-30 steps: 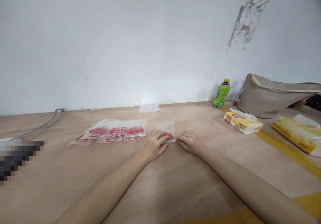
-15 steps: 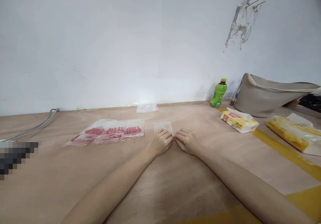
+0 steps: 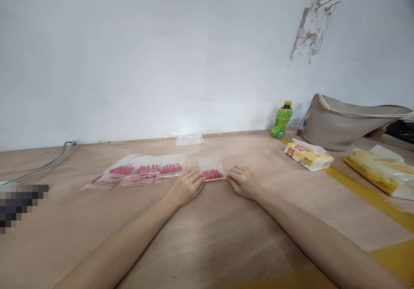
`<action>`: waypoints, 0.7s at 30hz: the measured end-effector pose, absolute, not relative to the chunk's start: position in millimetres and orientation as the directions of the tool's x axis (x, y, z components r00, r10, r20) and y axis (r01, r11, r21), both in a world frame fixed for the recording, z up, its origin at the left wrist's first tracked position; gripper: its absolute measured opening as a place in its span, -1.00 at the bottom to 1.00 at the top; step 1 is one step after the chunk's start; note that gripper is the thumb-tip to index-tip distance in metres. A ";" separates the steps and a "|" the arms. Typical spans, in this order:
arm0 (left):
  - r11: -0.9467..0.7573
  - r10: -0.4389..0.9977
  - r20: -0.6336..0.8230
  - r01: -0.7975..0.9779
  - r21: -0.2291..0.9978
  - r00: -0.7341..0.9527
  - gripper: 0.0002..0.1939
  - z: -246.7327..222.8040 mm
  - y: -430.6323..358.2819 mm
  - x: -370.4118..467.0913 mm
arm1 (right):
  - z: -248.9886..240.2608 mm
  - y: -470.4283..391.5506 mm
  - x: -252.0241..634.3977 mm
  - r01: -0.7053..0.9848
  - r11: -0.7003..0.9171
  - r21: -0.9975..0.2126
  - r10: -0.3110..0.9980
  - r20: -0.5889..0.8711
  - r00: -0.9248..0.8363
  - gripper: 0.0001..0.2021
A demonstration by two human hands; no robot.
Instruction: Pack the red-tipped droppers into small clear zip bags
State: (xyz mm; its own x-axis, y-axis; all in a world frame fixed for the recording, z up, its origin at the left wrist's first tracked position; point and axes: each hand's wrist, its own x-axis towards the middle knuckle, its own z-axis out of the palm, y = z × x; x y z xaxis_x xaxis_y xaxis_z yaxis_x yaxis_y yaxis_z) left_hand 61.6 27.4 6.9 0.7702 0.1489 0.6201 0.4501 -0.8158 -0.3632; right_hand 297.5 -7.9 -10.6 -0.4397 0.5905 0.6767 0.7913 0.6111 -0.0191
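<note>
A small clear zip-lock bag (image 3: 211, 164) lies flat on the table in front of me, with several red pieces along its near edge. My left hand (image 3: 189, 187) is closed at the bag's lower left corner, fingertips pinched on its edge. On the other side, my right hand (image 3: 242, 181) has its curled fingers closed at the lower right corner. Left of my hands, more clear bags (image 3: 142, 170) with red pieces in them lie overlapping in a row. What the red pieces are is too small to tell.
By the wall lies a flat clear bag (image 3: 189, 139). To the right stand a green bottle (image 3: 282, 120), a tissue pack (image 3: 308, 155), a yellow pack (image 3: 375, 172) and a grey bag (image 3: 343, 125). A cable (image 3: 48, 164) and a blurred-out dark object (image 3: 21, 205) are at the left.
My left hand has slid left along the bag's near edge, away from my right hand, uncovering the red pieces. My right hand has barely moved.
</note>
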 end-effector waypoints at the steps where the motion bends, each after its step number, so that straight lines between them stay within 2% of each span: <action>1: -0.807 0.161 0.621 0.464 -0.364 0.767 -0.83 7.3 26.3 58.1 | -10.4 -7.9 297.1 0.791 0.611 -0.019 0.592 0.675 -0.441 -0.86; 7: -0.756 0.248 0.611 0.545 -0.363 0.751 -0.74 4.9 24.3 56.4 | -10.8 -8.4 298.2 0.814 0.581 0.001 0.600 0.675 -0.429 -0.86; 11: -0.756 0.254 0.573 0.529 -0.385 0.779 -0.77 1.8 26.3 57.0 | -8.6 -8.9 297.6 0.818 0.575 0.005 0.605 0.670 -0.429 -0.86; 14: -0.786 0.252 0.518 0.485 -0.383 0.818 -0.82 3.3 22.8 57.2 | -5.2 -9.0 287.4 0.773 0.634 0.026 0.590 0.630 -0.505 -0.71; 16: -0.808 0.281 0.516 0.489 -0.328 0.809 -0.83 8.1 18.7 56.6 | -4.6 -8.0 277.5 0.731 0.682 0.025 0.587 0.577 -0.567 -0.60; 18: -0.807 0.352 0.534 0.538 -0.244 0.769 -0.73 15.6 17.1 52.2 | -6.2 -5.1 270.6 0.700 0.714 -0.010 0.602 0.520 -0.606 -0.56; 21: -0.734 0.474 0.561 0.656 -0.174 0.679 -0.74 28.0 25.6 34.0 | -10.9 2.5 276.1 0.711 0.697 -0.092 0.658 0.476 -0.584 -0.53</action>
